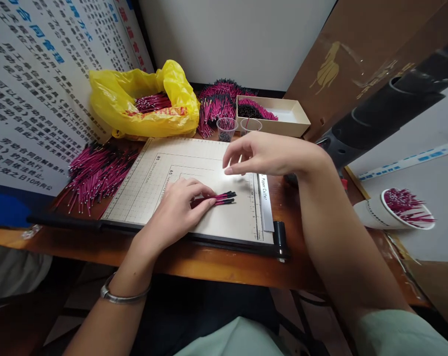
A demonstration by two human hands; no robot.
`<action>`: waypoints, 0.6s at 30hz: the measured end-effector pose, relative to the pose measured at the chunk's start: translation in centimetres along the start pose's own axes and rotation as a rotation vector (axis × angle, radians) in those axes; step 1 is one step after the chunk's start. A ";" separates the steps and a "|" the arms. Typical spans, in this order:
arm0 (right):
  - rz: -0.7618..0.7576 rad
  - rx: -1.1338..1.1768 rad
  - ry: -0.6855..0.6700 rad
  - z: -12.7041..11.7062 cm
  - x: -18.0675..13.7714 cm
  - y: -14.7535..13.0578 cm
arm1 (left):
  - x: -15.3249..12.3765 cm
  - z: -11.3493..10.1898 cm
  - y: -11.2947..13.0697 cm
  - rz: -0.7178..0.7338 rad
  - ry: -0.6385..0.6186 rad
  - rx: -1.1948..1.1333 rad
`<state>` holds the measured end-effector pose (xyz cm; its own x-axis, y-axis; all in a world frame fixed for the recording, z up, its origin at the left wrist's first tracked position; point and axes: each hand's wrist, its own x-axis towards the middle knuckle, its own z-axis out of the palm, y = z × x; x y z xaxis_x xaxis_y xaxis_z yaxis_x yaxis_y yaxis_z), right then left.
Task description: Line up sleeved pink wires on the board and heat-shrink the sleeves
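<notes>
My left hand (184, 207) rests on the cream board of a paper cutter (135, 198). Its thumb and fingers are closed on a small bundle of thin dark-pink wires (223, 199), whose black ends point right. Above the right part of the board hovers my right hand (253, 155), wrist bent, thumb and fingers apart with a gap between them; I see nothing held there. Just beyond it stand two clear plastic cups (226, 129), one with small dark pieces inside. The cutter's black arm lies along the board's near edge.
Loose pink wires (100, 173) lie left of the board. A yellow bag (142, 113) holds more, and a heap (218, 101) sits behind. At the back is a cardboard box (292, 116) with wires. A white paper cup (375, 212) full of pink pieces and a black tube (379, 116) are right.
</notes>
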<state>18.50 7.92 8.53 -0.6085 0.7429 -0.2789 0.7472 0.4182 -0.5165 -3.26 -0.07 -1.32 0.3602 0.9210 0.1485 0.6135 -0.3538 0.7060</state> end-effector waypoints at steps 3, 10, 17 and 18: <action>0.063 -0.079 -0.051 0.2 -0.3 0.6 | 0.1 0.2 0.1 -0.027 0.009 -0.001; 0.150 -0.192 -0.128 1.1 -0.8 0.1 | -0.4 0.3 0.2 -0.034 0.052 -0.001; 0.246 -0.270 -0.149 1.8 -0.3 -0.5 | -0.4 0.2 0.2 -0.071 0.043 -0.015; 0.243 -0.268 -0.163 1.9 -0.2 -0.6 | -0.4 0.2 0.2 -0.075 0.045 -0.013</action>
<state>17.72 6.54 7.37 -0.4234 0.7535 -0.5030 0.9050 0.3779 -0.1955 -3.13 -0.55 -1.41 0.2813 0.9513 0.1257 0.6282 -0.2816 0.7253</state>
